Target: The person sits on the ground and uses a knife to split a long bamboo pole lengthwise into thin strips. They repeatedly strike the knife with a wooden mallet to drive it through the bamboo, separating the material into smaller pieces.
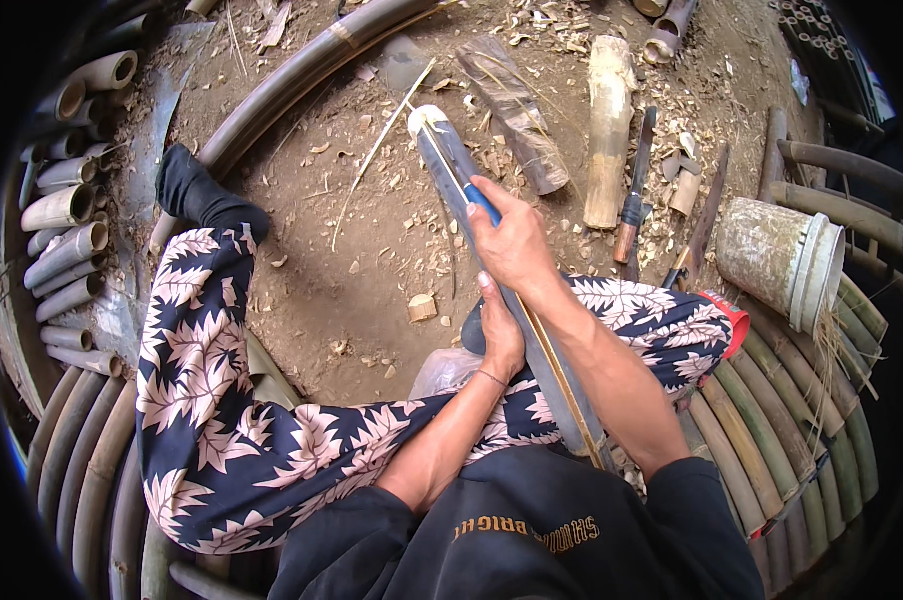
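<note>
A long dark grey bamboo pole [442,185] slants from my lap up to the middle of the view, with a pale, narrow split along its length and a pale cut end. My right hand [515,238] is closed round a blue-handled tool [481,203]. Its thin shaft or blade lies along the split toward the far end; its exact kind is unclear. Lower on the pole, my left hand [503,335] grips it from the left side, thumb pointing up along it. The pole's near end runs against my dark shirt, across my patterned trousers.
Beyond the pole lie a dark wood slab [517,115], a pale log [609,130] and a machete [638,180]. A dirty bucket [767,255] sits tipped at right. Cut bamboo tubes [62,208] are stacked at left. A curved bamboo pole [292,85] crosses the shaving-strewn ground.
</note>
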{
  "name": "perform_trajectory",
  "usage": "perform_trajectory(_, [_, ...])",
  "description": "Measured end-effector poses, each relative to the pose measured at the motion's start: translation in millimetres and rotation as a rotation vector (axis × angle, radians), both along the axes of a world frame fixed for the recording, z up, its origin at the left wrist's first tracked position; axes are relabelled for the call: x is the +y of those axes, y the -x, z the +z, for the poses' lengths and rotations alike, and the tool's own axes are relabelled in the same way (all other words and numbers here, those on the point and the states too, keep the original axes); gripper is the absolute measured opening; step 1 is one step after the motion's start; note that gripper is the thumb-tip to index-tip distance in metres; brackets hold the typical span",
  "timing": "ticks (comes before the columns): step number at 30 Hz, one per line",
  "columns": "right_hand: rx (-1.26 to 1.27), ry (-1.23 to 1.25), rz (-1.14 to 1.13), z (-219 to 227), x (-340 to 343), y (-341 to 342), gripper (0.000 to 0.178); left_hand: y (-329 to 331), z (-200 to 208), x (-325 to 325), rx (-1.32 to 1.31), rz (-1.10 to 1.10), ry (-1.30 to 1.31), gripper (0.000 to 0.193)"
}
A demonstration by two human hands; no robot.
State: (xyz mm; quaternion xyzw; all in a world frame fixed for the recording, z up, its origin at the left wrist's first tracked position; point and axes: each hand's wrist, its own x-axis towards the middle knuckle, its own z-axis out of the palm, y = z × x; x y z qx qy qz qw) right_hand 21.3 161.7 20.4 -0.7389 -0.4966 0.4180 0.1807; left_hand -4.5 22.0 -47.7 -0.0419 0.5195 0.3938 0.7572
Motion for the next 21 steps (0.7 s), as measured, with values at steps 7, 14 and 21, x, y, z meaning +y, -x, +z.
perform_trajectory(7, [0.220,0.020,-0.108,87.6,29.3,-46.7,0.052,13.8,31.7,23.8,-0.072,-0.106,-0.040,0.082])
perform_trajectory(14, [-0.164,0.057,-0.211,37.3,31.0,-168.8,0.038,112.1,146.6,165.7,0.384,-0.160,-0.470,0.082])
perform_trajectory(21, [-0.584,-0.310,-0.045,-97.7,-16.2,-167.3,0.055,186.5,236.5,232.8,0.533,-0.501,-0.611,0.072])
